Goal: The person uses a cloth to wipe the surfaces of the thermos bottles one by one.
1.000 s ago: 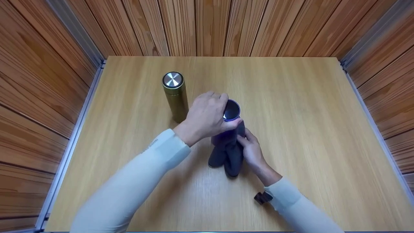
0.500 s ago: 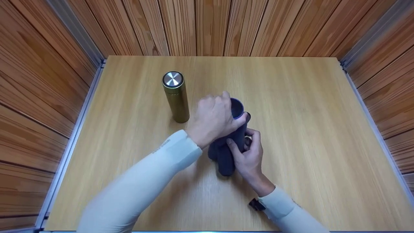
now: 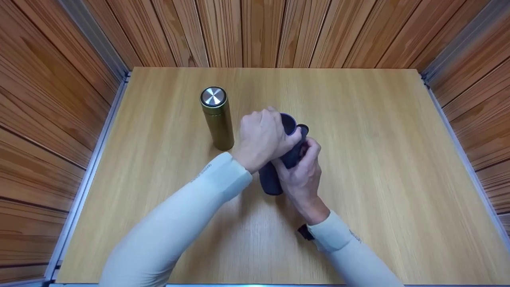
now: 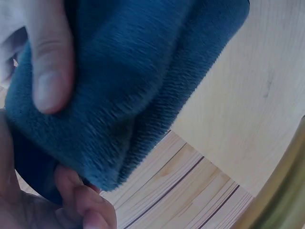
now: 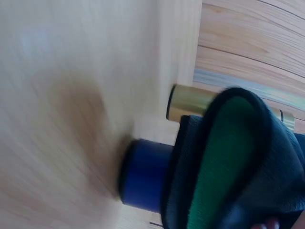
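A dark blue bottle [image 5: 147,175] stands on the table, its round dark top showing beside my left hand [image 3: 261,135] in the head view. That hand grips the bottle near the top. My right hand [image 3: 301,175] holds a dark cloth [image 3: 271,181] around the bottle, fingers curled over it. In the left wrist view, the cloth looks blue-grey and fuzzy, with a thumb [image 4: 50,81] pressing on it. The right wrist view shows the cloth's green inner side [image 5: 226,148] and the bottle's lower end below it. Most of the bottle is hidden by cloth and hands.
A gold-green thermos [image 3: 217,123] with a silver lid stands upright to the left of my left hand. Wood-plank walls [image 3: 259,34] edge the wooden table [image 3: 378,159] at the back and both sides.
My right hand has moved up and inward, gathering the cloth higher around the bottle. The cloth's hanging end has risen. My left hand stays near the bottle's top; the thermos is unmoved.
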Demonstrator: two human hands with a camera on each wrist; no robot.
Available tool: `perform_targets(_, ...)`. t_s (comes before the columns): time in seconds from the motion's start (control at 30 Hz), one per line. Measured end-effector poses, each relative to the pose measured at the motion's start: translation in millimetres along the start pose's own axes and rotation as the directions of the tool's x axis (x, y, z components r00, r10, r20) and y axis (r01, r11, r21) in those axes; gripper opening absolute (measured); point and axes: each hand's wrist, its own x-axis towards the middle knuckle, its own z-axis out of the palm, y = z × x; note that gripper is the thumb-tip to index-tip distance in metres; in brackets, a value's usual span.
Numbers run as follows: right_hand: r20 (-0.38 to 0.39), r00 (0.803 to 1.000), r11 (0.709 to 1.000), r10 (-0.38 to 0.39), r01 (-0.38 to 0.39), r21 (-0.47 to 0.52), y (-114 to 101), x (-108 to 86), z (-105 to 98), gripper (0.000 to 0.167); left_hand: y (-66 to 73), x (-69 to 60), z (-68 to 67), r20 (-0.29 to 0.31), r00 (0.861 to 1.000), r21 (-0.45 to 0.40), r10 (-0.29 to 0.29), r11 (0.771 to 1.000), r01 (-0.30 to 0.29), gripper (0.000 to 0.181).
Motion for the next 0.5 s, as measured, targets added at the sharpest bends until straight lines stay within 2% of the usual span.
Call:
perform_targets(0.07, 0.032, 0.999, 0.999, 0.003, -0.002, -0.047, 0, 2.5, 1, 0.073, -1.7, 3.4, -2.3, 0.032, 0.999, -0.004, -0.011, 1.0, 0.012, 0.072)
perform_targets(0.2, 0.104, 0.994, 0.997, 0.024, -0.016, -0.078, 3, 1.7, 1, 0.073, -2.9, 9.6, -5.8, 0.09, 0.995, -0.034, -0.041, 0.998, 0.045, 0.066)
perform_targets(0.5, 0.199, 0.98, 0.994, 0.031, -0.008, -0.113, 16, -10.4, -2, 0.056, -7.1, 19.9, -5.3, 0.118, 0.989, -0.076, -0.086, 0.993, 0.095, 0.061)
